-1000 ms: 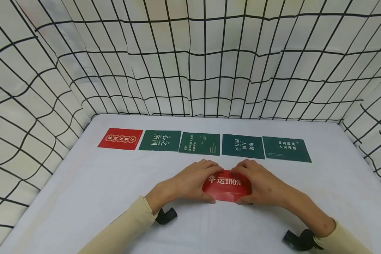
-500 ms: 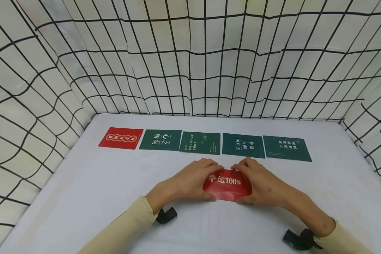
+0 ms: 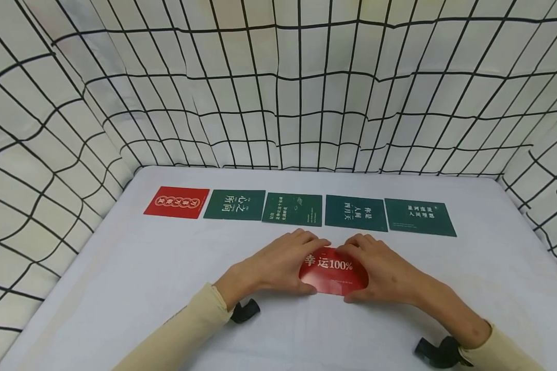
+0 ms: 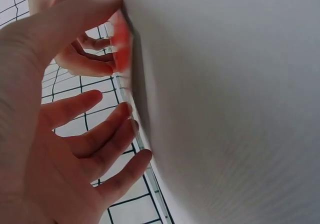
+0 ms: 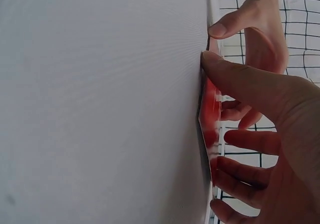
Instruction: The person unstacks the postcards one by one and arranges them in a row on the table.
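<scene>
At the near middle of the white desk (image 3: pixel 120 288), I hold a red card (image 3: pixel 334 270) by its two ends, my left hand (image 3: pixel 278 263) pinching the left end and my right hand (image 3: pixel 385 270) the right, fingers curled over its edges. Beyond it lies a row of cards: one red card at the left end (image 3: pixel 177 202) and four green cards (image 3: pixel 325 210).
</scene>
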Action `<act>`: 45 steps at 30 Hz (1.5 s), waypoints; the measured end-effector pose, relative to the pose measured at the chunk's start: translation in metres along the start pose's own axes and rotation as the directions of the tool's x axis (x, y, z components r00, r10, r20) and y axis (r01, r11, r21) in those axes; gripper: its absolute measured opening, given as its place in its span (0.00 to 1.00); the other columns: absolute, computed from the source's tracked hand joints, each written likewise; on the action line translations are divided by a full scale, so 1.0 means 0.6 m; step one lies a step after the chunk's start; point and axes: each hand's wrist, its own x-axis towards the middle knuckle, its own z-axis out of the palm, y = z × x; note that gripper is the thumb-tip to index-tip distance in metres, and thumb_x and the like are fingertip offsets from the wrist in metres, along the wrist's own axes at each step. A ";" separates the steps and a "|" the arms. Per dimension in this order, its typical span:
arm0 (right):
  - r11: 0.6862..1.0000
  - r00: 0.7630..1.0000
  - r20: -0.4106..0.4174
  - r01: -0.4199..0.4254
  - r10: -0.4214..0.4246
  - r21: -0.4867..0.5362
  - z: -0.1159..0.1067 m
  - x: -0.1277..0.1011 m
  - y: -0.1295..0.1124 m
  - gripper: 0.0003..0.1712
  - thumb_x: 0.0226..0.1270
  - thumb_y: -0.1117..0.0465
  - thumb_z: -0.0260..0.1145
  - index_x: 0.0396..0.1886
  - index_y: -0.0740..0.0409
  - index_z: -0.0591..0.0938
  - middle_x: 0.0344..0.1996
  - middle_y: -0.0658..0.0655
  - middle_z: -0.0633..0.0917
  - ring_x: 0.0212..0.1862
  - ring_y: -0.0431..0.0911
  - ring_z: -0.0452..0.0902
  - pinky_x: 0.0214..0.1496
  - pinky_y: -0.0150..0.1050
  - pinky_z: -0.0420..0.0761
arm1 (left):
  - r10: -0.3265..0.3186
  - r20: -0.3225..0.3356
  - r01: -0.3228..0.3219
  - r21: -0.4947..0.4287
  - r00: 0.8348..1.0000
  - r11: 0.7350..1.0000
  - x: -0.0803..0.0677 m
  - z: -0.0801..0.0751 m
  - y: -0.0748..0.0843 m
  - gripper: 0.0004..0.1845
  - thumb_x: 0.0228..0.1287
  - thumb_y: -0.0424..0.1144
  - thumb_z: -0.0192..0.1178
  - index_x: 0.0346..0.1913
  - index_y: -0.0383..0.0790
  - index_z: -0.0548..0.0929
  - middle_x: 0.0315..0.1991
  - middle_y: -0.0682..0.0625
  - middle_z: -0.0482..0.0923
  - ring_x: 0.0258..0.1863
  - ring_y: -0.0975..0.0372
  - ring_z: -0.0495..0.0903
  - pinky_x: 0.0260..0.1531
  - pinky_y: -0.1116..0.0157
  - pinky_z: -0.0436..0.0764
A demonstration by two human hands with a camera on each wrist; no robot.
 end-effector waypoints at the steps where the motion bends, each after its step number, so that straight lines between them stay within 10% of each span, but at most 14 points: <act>1: 1.000 1.000 -0.001 0.000 0.000 -0.002 0.000 0.000 0.000 0.55 0.35 0.41 0.89 0.68 0.45 0.79 0.61 0.51 0.80 0.63 0.48 0.75 0.50 0.46 0.91 | 0.002 -0.005 -0.002 0.000 1.000 1.000 0.001 0.000 -0.001 0.51 0.48 0.56 0.80 0.76 0.51 0.69 0.66 0.53 0.76 0.68 0.61 0.72 0.62 0.61 0.83; 45: 0.995 0.983 -0.173 -0.041 0.057 0.095 -0.037 -0.002 0.042 0.58 0.44 0.54 0.88 0.76 0.50 0.69 0.73 0.58 0.70 0.74 0.57 0.65 0.53 0.55 0.90 | -0.076 -0.118 0.066 -0.093 0.990 0.993 0.041 -0.029 -0.034 0.50 0.52 0.55 0.79 0.77 0.51 0.69 0.73 0.54 0.68 0.74 0.60 0.65 0.70 0.55 0.79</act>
